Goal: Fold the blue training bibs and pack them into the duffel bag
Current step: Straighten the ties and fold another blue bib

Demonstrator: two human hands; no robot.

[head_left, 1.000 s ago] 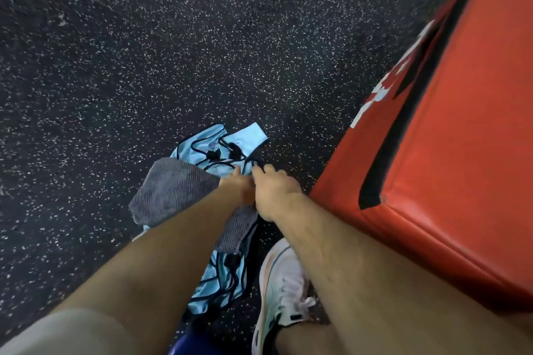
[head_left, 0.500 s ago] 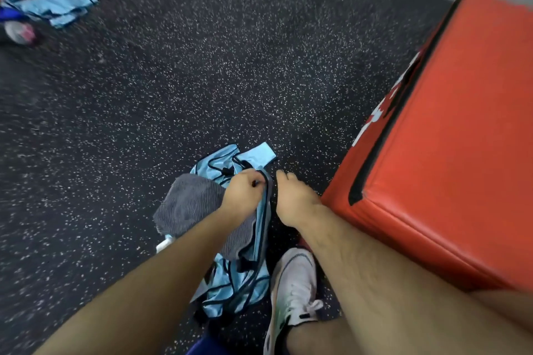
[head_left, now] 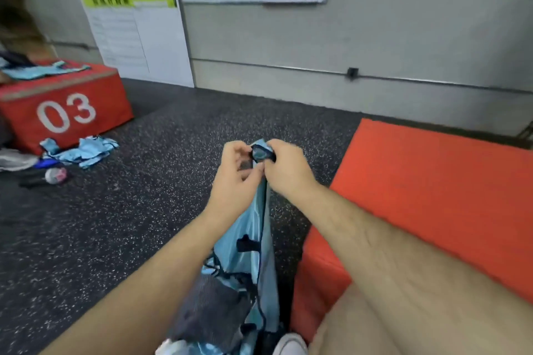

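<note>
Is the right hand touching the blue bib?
Touching. The head view shows the right hand pinching the dark-trimmed top edge of the blue bib, with no gap between them.

Lit evenly and softly, fairly bright, with only faint, diffuse shading low down below the grip. Smeared by motion at the left hand [head_left: 235,181], the right hand [head_left: 288,173] and the bib [head_left: 251,239] they pinch. Softer still far left of the grip, around the red box [head_left: 66,106]. Bowed along the wall pipe [head_left: 288,67] above.
</note>
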